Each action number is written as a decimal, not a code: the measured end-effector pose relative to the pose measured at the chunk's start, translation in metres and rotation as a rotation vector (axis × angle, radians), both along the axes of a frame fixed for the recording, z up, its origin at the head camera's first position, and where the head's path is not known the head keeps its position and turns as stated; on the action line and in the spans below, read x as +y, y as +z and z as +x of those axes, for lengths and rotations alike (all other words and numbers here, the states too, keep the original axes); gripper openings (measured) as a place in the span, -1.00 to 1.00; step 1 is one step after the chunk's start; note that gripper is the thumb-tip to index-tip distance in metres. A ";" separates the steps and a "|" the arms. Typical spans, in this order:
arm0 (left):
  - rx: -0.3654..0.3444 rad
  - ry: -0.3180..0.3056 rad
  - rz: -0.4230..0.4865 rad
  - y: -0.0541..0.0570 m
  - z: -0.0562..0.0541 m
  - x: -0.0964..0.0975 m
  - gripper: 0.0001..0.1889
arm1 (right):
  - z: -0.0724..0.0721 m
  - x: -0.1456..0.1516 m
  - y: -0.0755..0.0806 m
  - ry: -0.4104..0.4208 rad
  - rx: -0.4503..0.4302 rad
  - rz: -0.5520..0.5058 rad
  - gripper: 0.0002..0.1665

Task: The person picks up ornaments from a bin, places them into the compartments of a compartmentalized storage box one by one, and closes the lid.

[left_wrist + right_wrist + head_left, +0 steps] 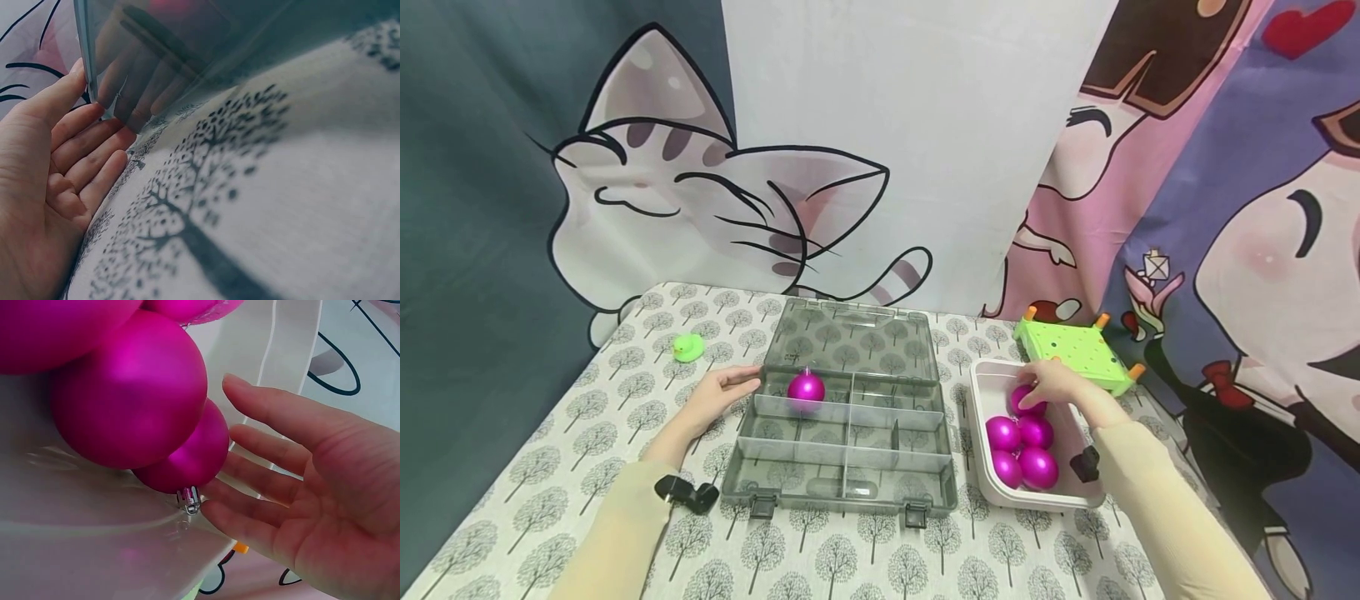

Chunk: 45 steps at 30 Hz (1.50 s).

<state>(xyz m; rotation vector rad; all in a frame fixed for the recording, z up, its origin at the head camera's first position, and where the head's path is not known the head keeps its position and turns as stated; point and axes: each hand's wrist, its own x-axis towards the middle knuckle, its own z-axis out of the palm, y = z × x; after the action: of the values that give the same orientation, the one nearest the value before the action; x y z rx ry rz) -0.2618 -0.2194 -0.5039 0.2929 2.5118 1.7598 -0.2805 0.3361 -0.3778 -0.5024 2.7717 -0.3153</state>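
Loosely spread, your right hand [1054, 383] reaches its fingers along a pink ball [1028, 402] in the white bin [1041, 501], right of the frame; the thumb stands apart. Best, probably, to bring thumb and fingers round its widest part and lift clear of the four other balls [1038, 468]. Your left hand [718, 396], fingers relaxed, touches the upper-left edge of the divided case [797, 479]. Tree-print cloth [850, 575] covers your table; cartoon curtains [925, 125] hang behind.

forward-down head view, close wrist views
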 end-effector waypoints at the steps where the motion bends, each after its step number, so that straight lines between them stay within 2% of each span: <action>1: 0.001 0.001 0.001 0.000 0.000 0.000 -0.47 | 0.000 0.000 0.000 0.008 -0.009 -0.003 -0.51; 8: 0.007 0.011 -0.036 0.000 0.001 0.000 -0.47 | -0.001 -0.002 -0.003 0.017 -0.069 -0.004 -0.59; 14: -0.019 0.009 0.006 0.002 0.001 0.000 -0.46 | -0.003 -0.004 -0.006 0.033 -0.079 0.032 -0.54; 22: -0.009 -0.006 0.022 0.002 0.001 0.001 -0.47 | -0.006 -0.004 -0.009 0.077 -0.083 0.049 -0.50; 25: -0.012 -0.005 0.033 0.002 0.001 0.001 -0.46 | -0.007 -0.006 -0.011 0.062 -0.102 0.045 -0.51; 27: -0.014 -0.008 0.039 0.008 0.005 0.003 -0.47 | -0.007 -0.006 -0.012 0.056 -0.107 0.045 -0.54; 29: -0.020 -0.009 0.049 0.008 0.005 0.003 -0.47 | -0.006 -0.007 -0.013 0.046 -0.120 0.044 -0.58; 32: -0.007 -0.006 0.019 0.009 0.006 0.003 -0.48 | -0.005 -0.009 -0.014 0.022 -0.148 0.041 -0.64; 34: 0.003 -0.001 -0.003 0.003 0.003 0.001 -0.47 | -0.005 -0.010 -0.014 -0.004 -0.173 0.036 -0.68; 35: 0.005 0.003 -0.012 0.003 0.003 0.000 -0.47 | -0.006 -0.010 -0.015 -0.016 -0.184 0.032 -0.69; 39: -0.008 0.008 -0.014 0.002 0.001 0.001 -0.48 | -0.006 -0.010 -0.015 -0.014 -0.152 0.066 -0.61; 45: -0.017 -0.003 0.035 0.001 -0.001 0.001 -0.49 | -0.008 -0.009 -0.017 0.043 -0.068 0.128 -0.49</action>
<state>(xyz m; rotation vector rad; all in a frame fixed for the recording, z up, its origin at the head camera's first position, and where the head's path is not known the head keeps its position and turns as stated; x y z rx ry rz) -0.2624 -0.2181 -0.5028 0.2821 2.4704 1.7991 -0.2884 0.3273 -0.3945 -0.5094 2.6893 -0.1416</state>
